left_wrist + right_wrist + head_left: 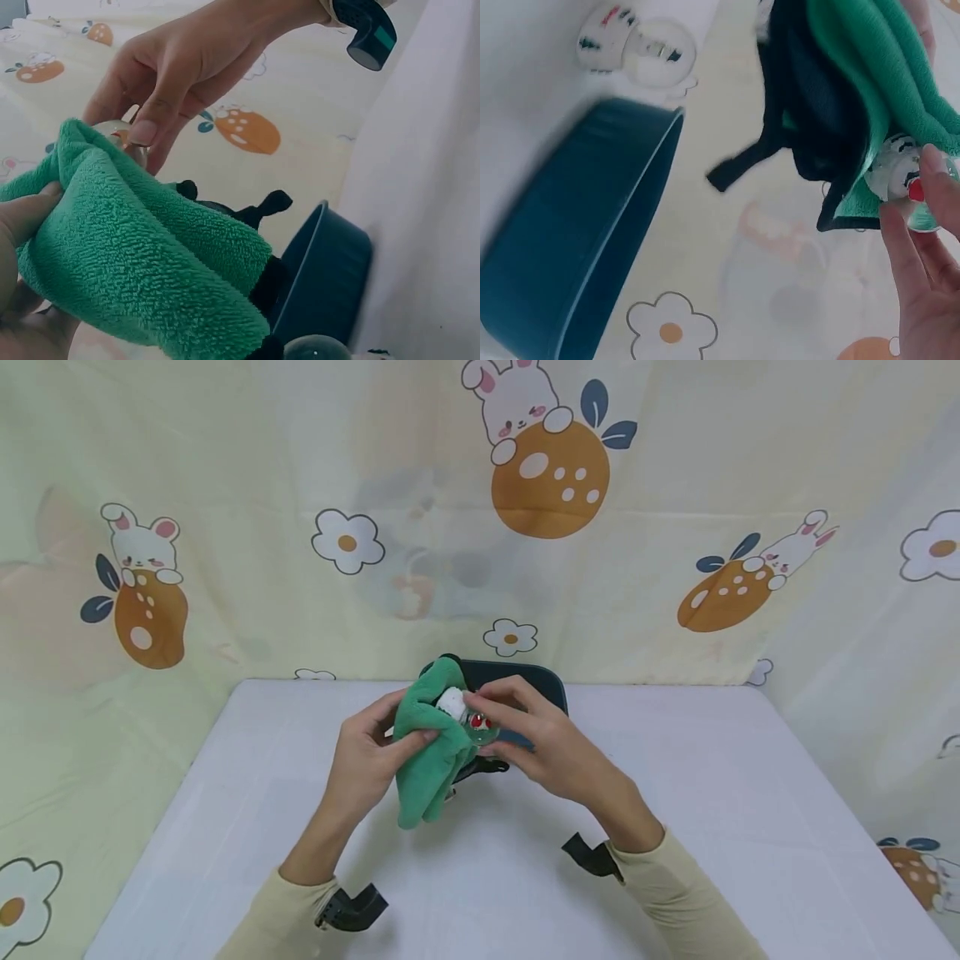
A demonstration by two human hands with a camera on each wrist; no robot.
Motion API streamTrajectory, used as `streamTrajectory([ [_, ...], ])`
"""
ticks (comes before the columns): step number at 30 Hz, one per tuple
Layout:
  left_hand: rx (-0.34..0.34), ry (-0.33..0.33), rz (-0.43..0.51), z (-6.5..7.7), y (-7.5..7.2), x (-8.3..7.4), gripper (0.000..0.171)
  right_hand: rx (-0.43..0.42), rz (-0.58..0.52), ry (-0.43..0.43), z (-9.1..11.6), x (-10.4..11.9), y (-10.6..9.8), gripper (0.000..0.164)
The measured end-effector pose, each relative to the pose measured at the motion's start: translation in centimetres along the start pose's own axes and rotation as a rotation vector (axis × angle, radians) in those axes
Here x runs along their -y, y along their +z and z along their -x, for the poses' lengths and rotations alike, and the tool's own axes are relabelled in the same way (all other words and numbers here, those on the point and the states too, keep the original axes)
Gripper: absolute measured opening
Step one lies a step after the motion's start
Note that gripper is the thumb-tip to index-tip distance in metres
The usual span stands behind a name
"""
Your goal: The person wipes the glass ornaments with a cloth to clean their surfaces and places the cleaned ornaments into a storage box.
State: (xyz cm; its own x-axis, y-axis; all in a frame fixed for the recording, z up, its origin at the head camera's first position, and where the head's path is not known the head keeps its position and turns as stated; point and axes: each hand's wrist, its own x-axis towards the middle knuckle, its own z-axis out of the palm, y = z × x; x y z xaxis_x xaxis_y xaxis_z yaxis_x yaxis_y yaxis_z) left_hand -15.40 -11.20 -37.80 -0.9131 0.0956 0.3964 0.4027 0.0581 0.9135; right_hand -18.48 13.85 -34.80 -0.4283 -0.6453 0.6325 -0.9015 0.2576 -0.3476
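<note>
A small snow globe point(481, 727) with a white base and red bits inside is held above the table, partly wrapped in a green terry cloth point(431, 781) with dark edging. My left hand point(365, 753) grips the cloth, its thumb pressed on the front fold near the base. From the other side, my right hand point(551, 747) pinches the clear dome between thumb and fingertips, as the right wrist view shows. A dark strap point(739, 165) hangs from the cloth's edge. In the left wrist view the cloth covers most of the globe.
Behind the hands a dark blue basin point(553, 681) stands at the far table edge. Another snow globe point(660, 54) lies on the white table point(675, 777) beside it. A patterned curtain point(420, 443) hangs behind the table.
</note>
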Motion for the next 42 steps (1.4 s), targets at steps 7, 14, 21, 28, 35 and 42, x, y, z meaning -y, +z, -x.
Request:
streamTrajectory([
  [7, 0.022, 0.022, 0.015, -0.1, 0.2, -0.1, 0.049, -0.017, 0.097, -0.028, -0.1, 0.3, -0.1, 0.060],
  [14, -0.024, 0.120, -0.048, 0.0, 0.5, -0.3, 0.041, -0.093, -0.006, 0.035, 0.1, 0.0, 0.4, 0.056],
  [21, -0.066, 0.187, -0.102, 0.3, 0.7, 0.0, 0.037, -0.098, -0.256, 0.203, 0.0, 0.4, 0.5, 0.055],
  [28, -0.113, 0.259, -0.113, 0.3, 0.7, 0.0, 0.043, -0.080, -0.384, 0.360, -0.6, 0.8, 0.2, 0.047],
  [35, -0.150, 0.311, -0.118, 0.2, 0.9, -0.1, 0.044, -0.033, -0.497, 0.476, -1.1, 1.1, -0.1, 0.051],
  [42, -0.154, 0.288, -0.091, 0.0, 1.1, 0.0, 0.045, -0.066, -0.539, 0.577, -1.3, 1.4, -0.3, 0.053],
])
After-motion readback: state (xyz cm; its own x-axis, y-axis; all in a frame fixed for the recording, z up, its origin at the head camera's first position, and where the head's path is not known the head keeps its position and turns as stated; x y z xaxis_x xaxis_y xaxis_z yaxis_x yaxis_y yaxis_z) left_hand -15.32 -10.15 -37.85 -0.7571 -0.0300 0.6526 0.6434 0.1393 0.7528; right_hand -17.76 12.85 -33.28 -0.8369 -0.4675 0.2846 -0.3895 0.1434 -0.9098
